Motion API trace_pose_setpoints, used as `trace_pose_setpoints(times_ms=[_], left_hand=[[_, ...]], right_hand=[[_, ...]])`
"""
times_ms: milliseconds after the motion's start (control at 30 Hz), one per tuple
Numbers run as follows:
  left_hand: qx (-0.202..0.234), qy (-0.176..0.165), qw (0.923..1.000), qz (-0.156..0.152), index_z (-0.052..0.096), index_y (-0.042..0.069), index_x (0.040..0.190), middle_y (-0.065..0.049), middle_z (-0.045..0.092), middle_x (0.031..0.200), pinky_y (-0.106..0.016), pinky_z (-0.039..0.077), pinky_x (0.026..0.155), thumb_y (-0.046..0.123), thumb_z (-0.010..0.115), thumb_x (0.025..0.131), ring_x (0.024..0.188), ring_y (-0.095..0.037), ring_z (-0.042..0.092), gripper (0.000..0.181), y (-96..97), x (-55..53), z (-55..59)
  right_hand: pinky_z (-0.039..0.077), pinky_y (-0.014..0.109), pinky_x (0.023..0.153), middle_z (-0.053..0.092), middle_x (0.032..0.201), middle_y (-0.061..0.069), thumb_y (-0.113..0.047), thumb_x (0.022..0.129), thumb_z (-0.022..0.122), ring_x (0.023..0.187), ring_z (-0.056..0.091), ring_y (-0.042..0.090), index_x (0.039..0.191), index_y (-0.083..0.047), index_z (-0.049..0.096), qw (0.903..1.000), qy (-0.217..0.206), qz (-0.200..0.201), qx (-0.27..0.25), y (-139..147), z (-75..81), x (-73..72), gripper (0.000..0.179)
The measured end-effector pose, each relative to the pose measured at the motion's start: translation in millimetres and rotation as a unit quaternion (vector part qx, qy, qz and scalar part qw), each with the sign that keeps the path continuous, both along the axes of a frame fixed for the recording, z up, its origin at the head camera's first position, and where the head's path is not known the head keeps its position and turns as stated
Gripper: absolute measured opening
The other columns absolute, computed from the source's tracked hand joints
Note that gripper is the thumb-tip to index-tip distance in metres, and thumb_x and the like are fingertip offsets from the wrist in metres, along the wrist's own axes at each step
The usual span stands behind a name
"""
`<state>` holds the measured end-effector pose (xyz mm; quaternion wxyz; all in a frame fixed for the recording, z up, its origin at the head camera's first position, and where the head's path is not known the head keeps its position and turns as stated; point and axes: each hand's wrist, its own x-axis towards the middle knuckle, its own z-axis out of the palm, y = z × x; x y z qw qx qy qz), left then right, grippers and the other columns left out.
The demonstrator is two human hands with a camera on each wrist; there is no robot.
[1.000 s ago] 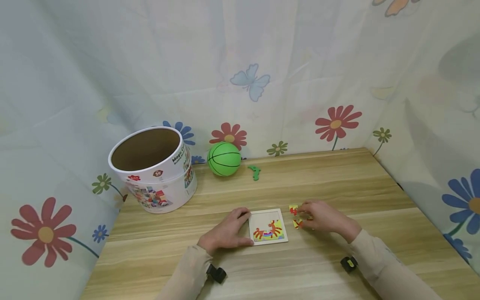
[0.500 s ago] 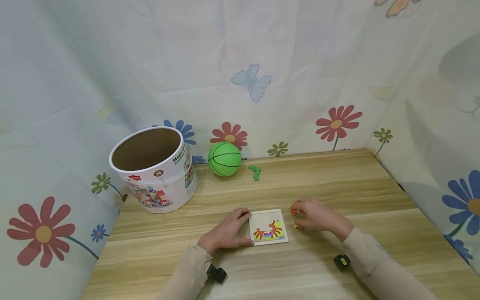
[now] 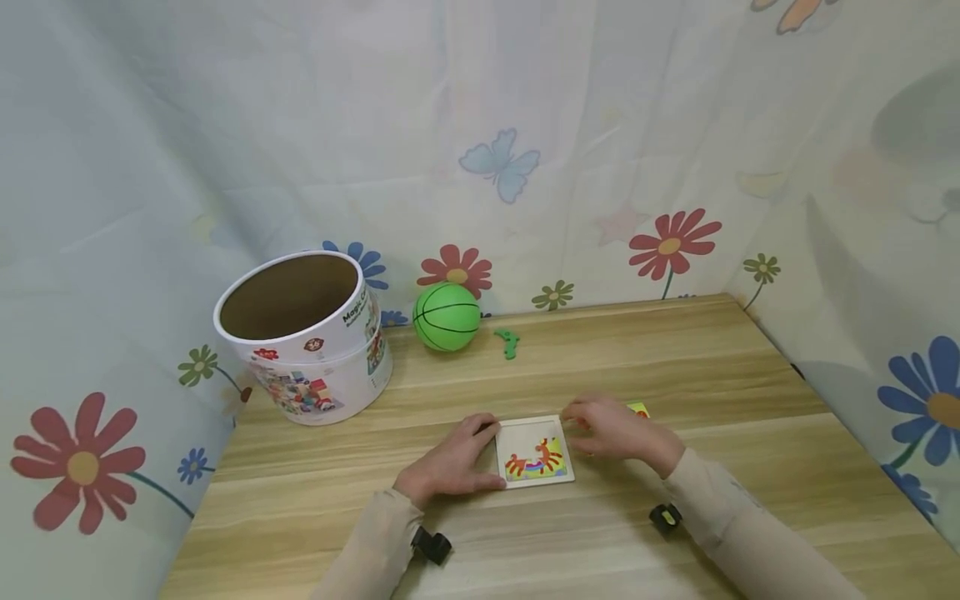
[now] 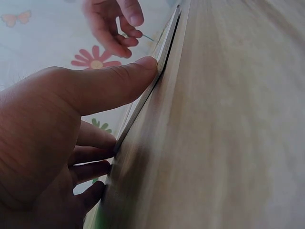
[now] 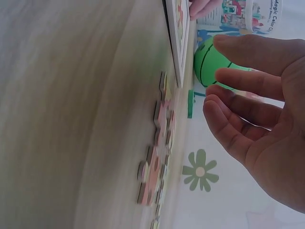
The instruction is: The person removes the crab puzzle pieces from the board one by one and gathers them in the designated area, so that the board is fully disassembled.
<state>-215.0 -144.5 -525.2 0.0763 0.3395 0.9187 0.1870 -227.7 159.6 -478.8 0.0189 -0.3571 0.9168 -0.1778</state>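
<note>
A small square puzzle tray (image 3: 525,422) with a pale wooden border lies on the table; pieces with a red animal and a rainbow fill its lower part. My left hand (image 3: 453,464) holds the tray's left side, thumb at the near corner and fingers at the far corner. My right hand (image 3: 618,433) hovers just right of the tray. In the right wrist view its fingers (image 5: 257,83) are loosely bent with nothing between them. Loose puzzle pieces (image 5: 155,167) lie on the table below that hand. In the head view it mostly hides them, leaving a yellow piece (image 3: 639,410) showing.
A large white bucket (image 3: 337,387) stands at the back left. Beside it sit a green ball (image 3: 447,317) and a small green curved piece (image 3: 507,342). A flowered curtain (image 3: 562,167) borders the wooden table (image 3: 750,375) at the back and sides.
My right hand has moved left, from over the loose pieces to near the tray's right edge, uncovering a yellow piece behind it. My left hand stays on the tray.
</note>
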Motion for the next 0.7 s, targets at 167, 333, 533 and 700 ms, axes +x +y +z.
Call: trace_pose_setpoints(times_ms=[167, 333, 533, 700], left_hand=[[-0.003, 0.005, 1.0, -0.002, 0.039, 0.002, 0.148, -0.01, 0.034, 0.15, -0.038, 0.029, 0.118, 0.058, 0.07, 0.082, 0.14, -0.023, 0.032, 0.092, 0.0, -1.0, 0.0], [-0.003, 0.007, 1.0, -0.002, 0.039, 0.002, 0.148, -0.01, 0.035, 0.15, -0.038, 0.03, 0.117, 0.057, 0.07, 0.082, 0.14, -0.023, 0.032, 0.091, -0.2, -1.4, 1.6], [-0.003, 0.003, 1.0, -0.003, 0.039, 0.002, 0.148, -0.009, 0.034, 0.15, -0.039, 0.03, 0.117, 0.058, 0.069, 0.082, 0.14, -0.023, 0.032, 0.091, -0.3, -0.7, 1.4], [-0.004, 0.006, 1.0, -0.005, 0.039, 0.002, 0.148, -0.009, 0.034, 0.15, -0.038, 0.03, 0.117, 0.058, 0.069, 0.082, 0.14, -0.023, 0.032, 0.091, 0.0, -0.6, 0.7]], right_hand=[[0.055, 0.038, 0.08, 0.066, 0.112, 0.01, -0.02, 0.082, 0.075, 0.095, 0.063, 0.021, 0.113, -0.004, 0.069, 0.9999, 0.006, 0.008, 0.008, -6, 0.1, 0.8, 0.035], [0.054, 0.04, 0.085, 0.066, 0.111, 0.01, -0.022, 0.082, 0.077, 0.098, 0.062, 0.023, 0.113, -0.003, 0.069, 0.9999, -0.006, 0.014, 0.006, -13, -1.5, -0.3, 0.038], [0.053, 0.042, 0.091, 0.066, 0.112, 0.01, -0.02, 0.08, 0.078, 0.103, 0.062, 0.025, 0.112, -0.002, 0.069, 0.9994, -0.021, 0.029, 0.002, -20, -3.1, -0.5, 0.038], [0.052, 0.043, 0.094, 0.066, 0.115, 0.011, -0.018, 0.078, 0.079, 0.108, 0.061, 0.027, 0.112, -0.002, 0.069, 0.999, -0.031, 0.032, 0.009, -27, -3.2, 1.2, 0.039]])
